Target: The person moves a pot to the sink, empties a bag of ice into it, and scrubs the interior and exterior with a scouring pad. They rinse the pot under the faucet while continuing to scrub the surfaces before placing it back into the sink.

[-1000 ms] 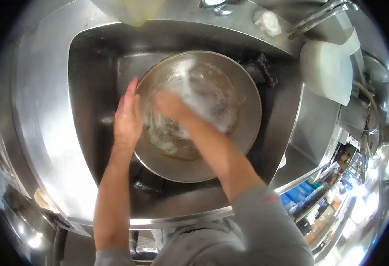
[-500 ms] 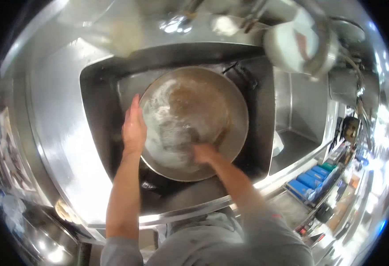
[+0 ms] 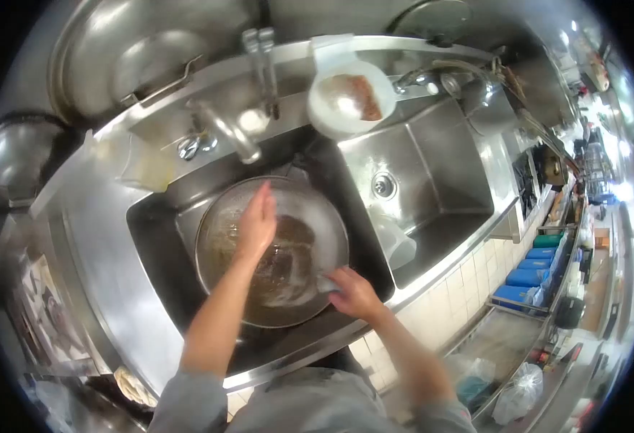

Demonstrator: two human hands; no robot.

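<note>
A wide, round metal pan (image 3: 219, 281) sits in the left sink basin (image 3: 162, 281), with murky, sudsy water inside it. My left hand (image 3: 258, 225) is stretched over the left half of the pan, fingers straight and close together, nothing held in them. At the pan's right rim, my right hand (image 3: 355, 292) has its fingers closed around a small grey pad (image 3: 326, 282), mostly hidden by the hand. The pan's handle end shows near the back of the basin.
A faucet (image 3: 229, 133) reaches over the back of the left basin. The right basin (image 3: 432, 169) has a drain and a translucent cup (image 3: 396, 249). Behind it stands a white container (image 3: 349, 101) with something reddish-brown inside. A yellowish tub (image 3: 140, 167) is at the back left; blue boxes (image 3: 530, 276) line a shelf at right.
My right hand has moved from inside the pan out to its right rim. My left hand has gone from the left rim to over the pan. The view has shifted, and the foam looks thinner.
</note>
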